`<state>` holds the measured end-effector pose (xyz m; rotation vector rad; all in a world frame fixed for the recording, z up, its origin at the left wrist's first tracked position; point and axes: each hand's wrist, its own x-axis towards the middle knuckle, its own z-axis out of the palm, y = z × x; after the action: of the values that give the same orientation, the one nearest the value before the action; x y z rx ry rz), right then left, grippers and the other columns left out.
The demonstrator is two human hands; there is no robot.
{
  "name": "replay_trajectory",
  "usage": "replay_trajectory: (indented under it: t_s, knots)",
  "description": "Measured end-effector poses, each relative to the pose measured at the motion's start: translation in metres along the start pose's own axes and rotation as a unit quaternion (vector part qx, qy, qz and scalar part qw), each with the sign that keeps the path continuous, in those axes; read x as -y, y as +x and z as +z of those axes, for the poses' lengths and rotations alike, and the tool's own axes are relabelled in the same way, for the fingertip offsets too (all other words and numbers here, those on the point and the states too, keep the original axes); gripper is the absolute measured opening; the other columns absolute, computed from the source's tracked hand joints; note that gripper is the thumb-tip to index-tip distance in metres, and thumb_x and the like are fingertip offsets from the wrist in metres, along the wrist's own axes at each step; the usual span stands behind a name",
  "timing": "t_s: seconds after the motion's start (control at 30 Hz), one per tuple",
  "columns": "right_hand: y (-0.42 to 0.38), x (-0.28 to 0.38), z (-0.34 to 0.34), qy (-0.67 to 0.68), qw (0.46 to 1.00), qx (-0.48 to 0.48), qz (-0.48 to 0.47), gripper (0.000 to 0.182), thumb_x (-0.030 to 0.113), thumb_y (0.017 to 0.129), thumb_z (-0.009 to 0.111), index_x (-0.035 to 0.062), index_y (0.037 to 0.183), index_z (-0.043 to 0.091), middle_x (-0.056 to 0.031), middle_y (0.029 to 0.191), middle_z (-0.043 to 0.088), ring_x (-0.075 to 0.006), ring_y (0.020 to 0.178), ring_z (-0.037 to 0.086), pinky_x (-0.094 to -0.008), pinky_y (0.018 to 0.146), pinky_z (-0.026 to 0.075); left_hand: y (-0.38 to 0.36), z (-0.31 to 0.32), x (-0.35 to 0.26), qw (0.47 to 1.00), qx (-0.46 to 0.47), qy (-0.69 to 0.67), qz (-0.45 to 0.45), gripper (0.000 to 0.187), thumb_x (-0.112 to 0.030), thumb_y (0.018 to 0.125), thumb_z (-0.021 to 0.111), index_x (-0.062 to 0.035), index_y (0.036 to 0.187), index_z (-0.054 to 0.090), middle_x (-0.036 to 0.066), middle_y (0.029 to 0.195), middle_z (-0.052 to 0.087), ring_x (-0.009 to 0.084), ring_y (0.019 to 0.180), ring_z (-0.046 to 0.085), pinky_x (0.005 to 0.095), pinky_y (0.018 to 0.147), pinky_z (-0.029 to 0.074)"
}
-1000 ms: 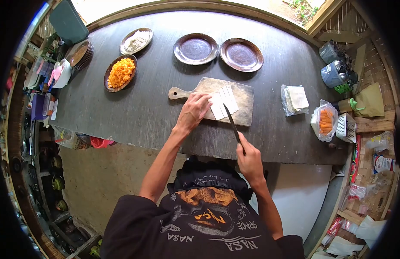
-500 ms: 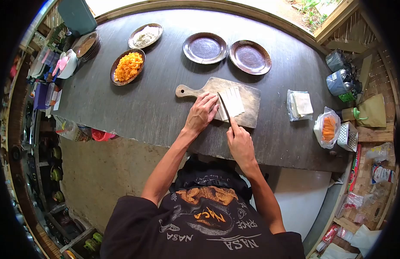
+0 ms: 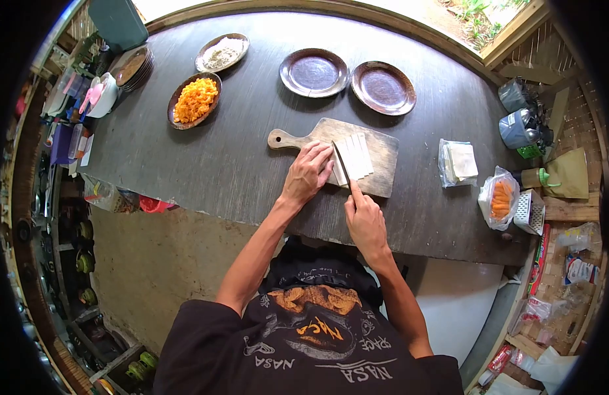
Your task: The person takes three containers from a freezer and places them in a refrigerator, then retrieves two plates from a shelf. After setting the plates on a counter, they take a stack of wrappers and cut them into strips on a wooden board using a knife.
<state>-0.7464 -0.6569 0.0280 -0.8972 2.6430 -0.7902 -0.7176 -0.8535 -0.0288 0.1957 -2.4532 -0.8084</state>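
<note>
A wooden cutting board [image 3: 381, 153] lies near the table's front edge, its handle to the left. On it are pale, thin sheets cut into strips [image 3: 359, 155], fanned out toward the right. My right hand [image 3: 365, 216] is closed round the handle of a knife [image 3: 341, 160], whose dark blade rests on the pale sheets. Just left of the blade, my left hand [image 3: 308, 174] lies on the board with its fingertips on the uncut part. Its fingers are stretched out, and they partly hide that piece.
Two brown plates [image 3: 313, 73] stand behind the board. An oval dish of chopped orange food [image 3: 195, 101] and a dish of whitish powder [image 3: 223, 54] are at the back left. Stacked pale sheets [image 3: 461, 162] and bagged carrots [image 3: 501, 199] lie at the right.
The view has shifted very slightly. Both hands, the knife and the strips show no clear change.
</note>
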Motion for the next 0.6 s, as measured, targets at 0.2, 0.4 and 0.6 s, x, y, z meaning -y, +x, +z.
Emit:
replay_trajectory:
  t_s: [0.2,0.4,0.6]
  knots:
    - [0.0009,-0.0043,0.0025,0.005,1.0,-0.004,-0.011,0.047,0.022,0.103,0.054,0.0077,0.147,0.053,-0.0259,0.095,0.068,-0.0466,0.082,0.07,-0.0558,0.072,0.057,0.0003,-0.0005,-0.001,1.0,-0.006,0.003,0.008,0.031,-0.014,0.095,0.068,0.0021,0.122,0.068,0.015,0.125,0.069,0.0323,0.127,0.058,0.0413,0.11,0.047]
    - [-0.0032,0.0033,-0.0011,-0.012,1.0,0.018,-0.001,0.049,0.021,0.103,0.054,0.0069,0.15,0.05,-0.0257,0.093,0.067,-0.046,0.079,0.07,-0.0552,0.07,0.058,-0.0003,-0.0001,-0.0006,1.0,-0.005,0.002,0.004,0.032,-0.014,0.095,0.068,0.0016,0.123,0.068,0.014,0.127,0.068,0.0319,0.128,0.057,0.0413,0.111,0.046]
    - [0.0012,0.0026,0.0015,-0.034,0.999,0.025,0.006,0.051,0.023,0.103,0.054,0.0073,0.151,0.049,-0.0255,0.092,0.067,-0.0459,0.078,0.07,-0.0558,0.07,0.058,0.0004,0.0003,-0.0004,1.0,-0.003,-0.001,0.0,0.033,-0.014,0.094,0.068,0.0006,0.124,0.068,0.014,0.128,0.067,0.0314,0.129,0.056,0.0411,0.112,0.046]
